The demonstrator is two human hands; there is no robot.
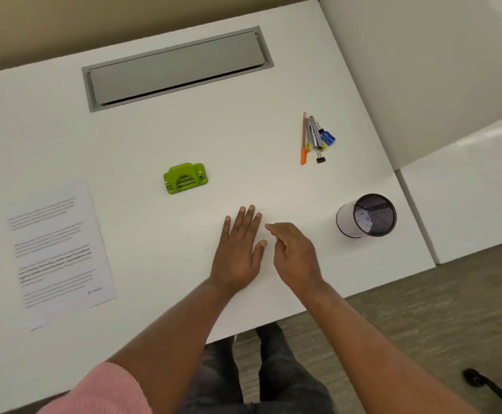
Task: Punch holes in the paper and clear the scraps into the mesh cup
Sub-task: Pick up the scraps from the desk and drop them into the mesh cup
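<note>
Far to your left the paper (61, 252) lies flat on the counter (142, 138), text up, well clear of the work, so punching looks finished or paused. Next comes the green hole punch (185, 177), resting alone, apart from both hands. Your left hand (239, 249) is spread flat, palm down, likely acting as a wall to herd scraps. Just beside it your right hand (296, 252) is cupped on edge, fingers curled together, thumb and forefinger nearly meeting; whether it pinches a scrap I cannot tell, since white bits would vanish against the white counter. Further right the mesh cup (367, 216) lies tipped on its side, mouth toward you, pale scraps inside, probably placed to receive a sweep.
</note>
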